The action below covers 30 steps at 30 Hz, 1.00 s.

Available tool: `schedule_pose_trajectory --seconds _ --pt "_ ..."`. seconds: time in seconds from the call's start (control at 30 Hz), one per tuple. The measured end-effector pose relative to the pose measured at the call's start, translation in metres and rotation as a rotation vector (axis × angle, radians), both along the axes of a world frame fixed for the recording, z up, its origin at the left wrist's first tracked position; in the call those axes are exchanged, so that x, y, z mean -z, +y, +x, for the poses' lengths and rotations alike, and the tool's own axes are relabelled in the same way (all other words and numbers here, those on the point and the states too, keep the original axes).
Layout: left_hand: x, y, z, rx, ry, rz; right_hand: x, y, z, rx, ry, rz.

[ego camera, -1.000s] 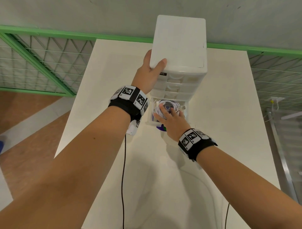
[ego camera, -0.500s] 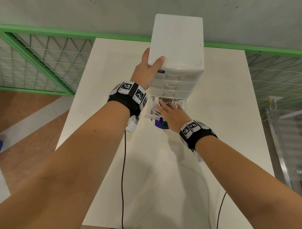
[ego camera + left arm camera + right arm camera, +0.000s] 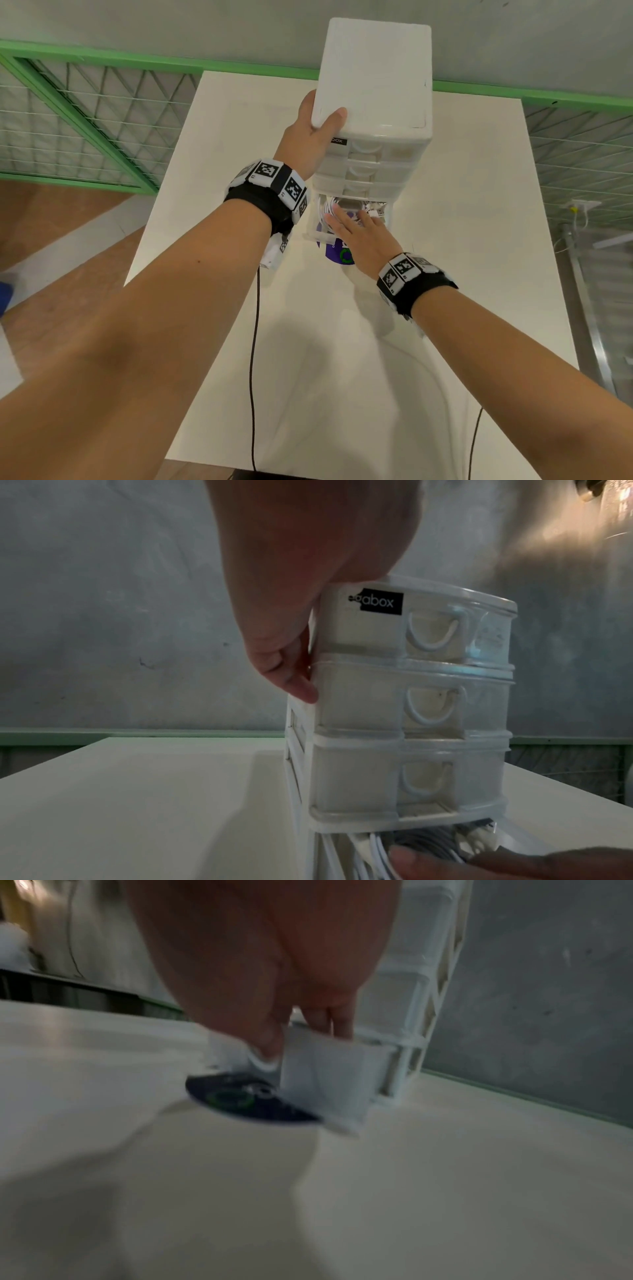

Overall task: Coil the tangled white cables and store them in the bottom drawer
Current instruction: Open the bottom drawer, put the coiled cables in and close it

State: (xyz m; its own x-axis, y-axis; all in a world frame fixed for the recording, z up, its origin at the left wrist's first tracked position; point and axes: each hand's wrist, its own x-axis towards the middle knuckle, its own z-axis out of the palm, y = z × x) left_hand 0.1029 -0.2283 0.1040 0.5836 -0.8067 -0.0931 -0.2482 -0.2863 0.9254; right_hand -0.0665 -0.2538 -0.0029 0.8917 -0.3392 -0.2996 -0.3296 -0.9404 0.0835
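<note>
White coiled cables [image 3: 337,209] fill the half-open bottom drawer [image 3: 313,228] under flat right hand [image 3: 363,240]; left hand [image 3: 308,137] clasps the cabinet [image 3: 376,78] corner.

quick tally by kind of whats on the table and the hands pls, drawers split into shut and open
drawer unit: 1
shut drawers: 3
open bottom drawer: 1
bundle of coiled white cables, in the open drawer: 1
purple round sticker on the table: 1
hands: 2, left hand gripping the unit's top corner, right hand flat on the cables
total: 9
</note>
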Motion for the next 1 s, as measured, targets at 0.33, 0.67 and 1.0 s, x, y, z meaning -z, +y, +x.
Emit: schedule_pose_trajectory --seconds 0.33,0.67,1.0 --pt "-0.001 0.002 0.000 0.021 -0.024 0.004 -0.009 -0.010 0.030 0.139 0.090 0.197" --pt "-0.002 0.002 0.000 -0.002 -0.025 0.009 0.004 -0.009 0.003 0.084 -0.259 0.140" --pt "-0.001 0.000 0.000 -0.006 -0.010 0.019 0.006 -0.024 -0.027 1.003 -0.606 0.428"
